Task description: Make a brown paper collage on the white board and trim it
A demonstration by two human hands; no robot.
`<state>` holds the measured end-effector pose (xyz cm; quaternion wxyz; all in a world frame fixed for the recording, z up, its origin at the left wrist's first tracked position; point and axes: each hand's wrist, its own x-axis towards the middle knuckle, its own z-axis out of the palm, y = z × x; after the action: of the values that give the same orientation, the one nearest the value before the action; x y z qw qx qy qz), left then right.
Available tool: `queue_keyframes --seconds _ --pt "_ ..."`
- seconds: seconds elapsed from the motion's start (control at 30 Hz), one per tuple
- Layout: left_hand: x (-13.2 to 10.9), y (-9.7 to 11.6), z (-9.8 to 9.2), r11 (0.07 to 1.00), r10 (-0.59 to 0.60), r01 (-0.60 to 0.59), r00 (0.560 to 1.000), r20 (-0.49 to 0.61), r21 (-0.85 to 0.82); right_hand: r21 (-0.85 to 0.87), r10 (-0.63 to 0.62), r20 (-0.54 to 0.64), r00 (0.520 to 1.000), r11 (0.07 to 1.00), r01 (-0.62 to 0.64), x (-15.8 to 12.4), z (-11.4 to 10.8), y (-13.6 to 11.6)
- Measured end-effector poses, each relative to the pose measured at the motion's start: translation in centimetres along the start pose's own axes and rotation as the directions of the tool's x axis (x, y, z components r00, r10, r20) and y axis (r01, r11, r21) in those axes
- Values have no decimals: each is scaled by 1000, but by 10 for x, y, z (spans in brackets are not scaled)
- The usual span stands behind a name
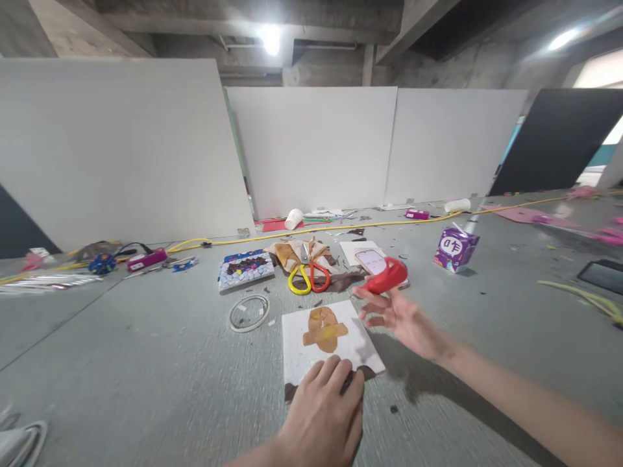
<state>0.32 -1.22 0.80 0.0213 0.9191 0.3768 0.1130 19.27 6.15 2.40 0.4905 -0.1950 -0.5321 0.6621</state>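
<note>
A white square board (325, 340) with brown and yellow paper pieces stuck on it lies on the grey floor in front of me. My left hand (324, 415) rests flat on its near edge, fingers together, pressing down on it. My right hand (399, 314) reaches out to the board's right, fingers spread, with the fingertips at a red tape dispenser (387, 275). I cannot tell whether the fingers grip it or only touch it. Yellow and orange scissors (309, 275) lie just beyond the board.
A tape ring (249, 312) lies left of the board, a mosaic tile board (246, 267) behind it. Brown paper scraps (296, 253), a phone (372, 261), a purple drink carton (455, 248), a yellow cable (341, 227) and white partition panels (316, 149) fill the background.
</note>
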Motion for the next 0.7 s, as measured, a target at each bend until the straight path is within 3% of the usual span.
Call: queue_keyframes --seconds 0.17,0.33,0.47,0.57,0.7 --pt "-1 1 -1 981 -179 179 984 1 -81 -135 -111 -203 973 987 85 2 -2 12" --pt "0 1 -4 962 -251 253 967 32 -104 -6 32 -404 914 999 -38 1 2 16" --pt "0 0 -3 959 -271 275 961 60 -68 17 138 -352 926 990 -141 0 3 19" --pt "0 -2 -2 967 -250 254 965 84 -38 -63 89 -312 946 992 -113 -3 5 23" --pt "-1 -4 0 971 -231 235 970 81 -39 -258 -25 -377 926 963 -79 -5 7 29"
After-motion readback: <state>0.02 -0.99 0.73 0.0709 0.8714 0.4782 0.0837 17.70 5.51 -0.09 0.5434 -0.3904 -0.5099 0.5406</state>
